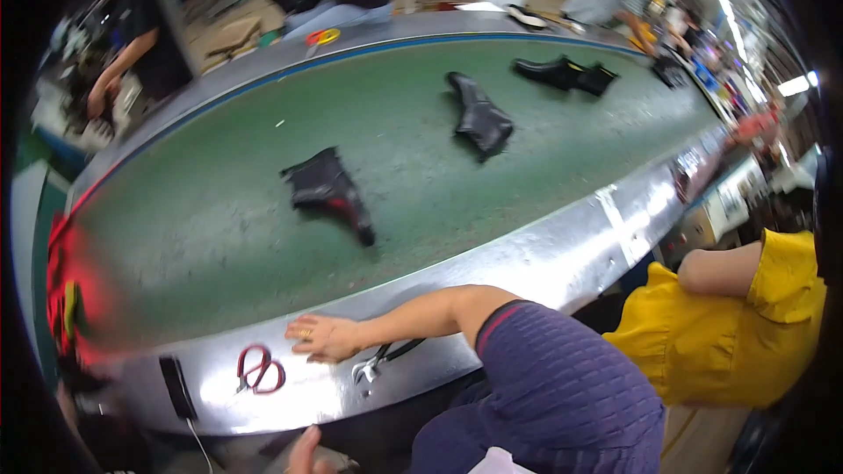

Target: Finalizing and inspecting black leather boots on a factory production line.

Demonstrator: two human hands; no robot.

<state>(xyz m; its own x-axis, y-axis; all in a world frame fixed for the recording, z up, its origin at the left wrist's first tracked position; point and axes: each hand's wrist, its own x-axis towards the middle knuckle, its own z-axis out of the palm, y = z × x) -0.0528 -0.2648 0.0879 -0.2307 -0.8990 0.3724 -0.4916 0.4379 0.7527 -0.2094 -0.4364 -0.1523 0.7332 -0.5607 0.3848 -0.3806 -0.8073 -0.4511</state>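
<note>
My right hand [325, 339], with a ring on one finger, lies on the metal edge of the conveyor, fingers spread and nothing in its grip. Close beside it, partly under my forearm, is a metal-headed hand tool [367, 372] with a dark handle. Red-handled scissors [261, 372] rest to the left of that hand. My left hand [307, 454] shows only in part at the lower edge; a digit points up, and I see nothing held. Beyond, a black boot upper [329, 189] lies on the green belt [219, 237].
Farther along the belt lie another black boot upper [481, 118] and black footwear with yellow inside [562, 75]. A black phone [178, 389] with a white cable is at the near left. A person in yellow [720, 325] sits to my right; several people work across the belt.
</note>
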